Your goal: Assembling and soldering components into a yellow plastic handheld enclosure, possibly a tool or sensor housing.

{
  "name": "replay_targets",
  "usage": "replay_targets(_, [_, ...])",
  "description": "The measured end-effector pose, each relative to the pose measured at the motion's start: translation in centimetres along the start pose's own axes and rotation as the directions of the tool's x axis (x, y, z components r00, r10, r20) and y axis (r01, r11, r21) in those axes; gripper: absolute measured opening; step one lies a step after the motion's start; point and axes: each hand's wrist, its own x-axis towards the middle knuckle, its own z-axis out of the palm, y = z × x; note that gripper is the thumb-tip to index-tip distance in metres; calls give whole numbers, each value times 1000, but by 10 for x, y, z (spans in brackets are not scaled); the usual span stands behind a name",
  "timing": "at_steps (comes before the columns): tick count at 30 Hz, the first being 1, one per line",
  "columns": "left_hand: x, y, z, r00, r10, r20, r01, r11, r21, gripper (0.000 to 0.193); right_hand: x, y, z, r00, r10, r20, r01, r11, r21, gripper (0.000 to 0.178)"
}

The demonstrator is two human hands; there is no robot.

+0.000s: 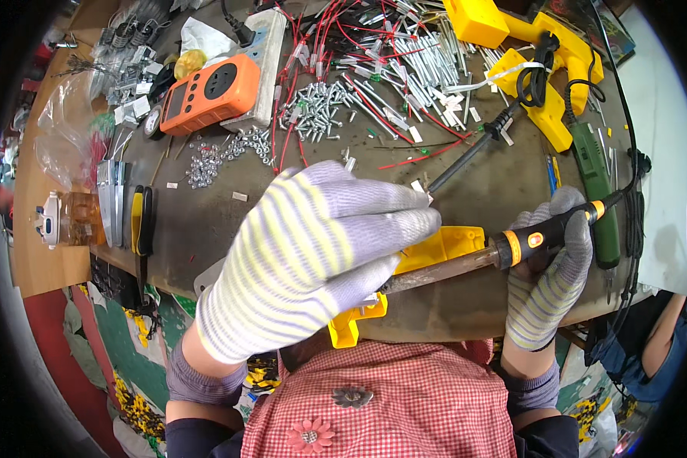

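My right hand (553, 267), in a striped glove, grips the black and orange handle of a soldering iron (546, 235). The iron's metal barrel slants down and left, and its tip end lies by a small metal part (372, 305) at the yellow plastic housing (441, 248). My left hand (305, 252), gloved the same way, is bent over that housing and covers much of it. Its fingers are drawn together and point right, but what they pinch is hidden. Just past the fingertips, a thick black cord (466, 160) runs up and right to more yellow plastic parts (549, 76).
Along the back lie red wires (332, 30), long metal pins (435, 65) and a pile of screws (317, 107). Nuts (214, 156) are scattered near an orange socket meter (210, 93). A green tool (594, 191) lies at right, yellow-black cutters (140, 221) at left.
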Motion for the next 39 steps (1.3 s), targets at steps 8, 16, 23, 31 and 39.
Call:
replay_targets(8, [-15,7,8,885,-454,-105,380,833,-401,13,2,4,-6,998,-18,57,20,999,-47,35])
replay_targets(16, [-31,0,1,965,-222,-137,192,961,-201,20,6,7,-13,995,-27,91,30,999,-28,34])
replay_targets(23, [-49,4,13,904,-377,-200,306,899,-312,28,4,6,-5,998,-36,58,38,999,-27,34])
replay_targets(31, [-43,4,14,948,-294,-122,273,948,-165,27,6,4,-14,984,-29,173,29,1000,6,34])
replay_targets(39, [-47,-3,13,978,-181,-107,163,975,-153,37,10,2,-14,986,-107,124,95,991,98,31])
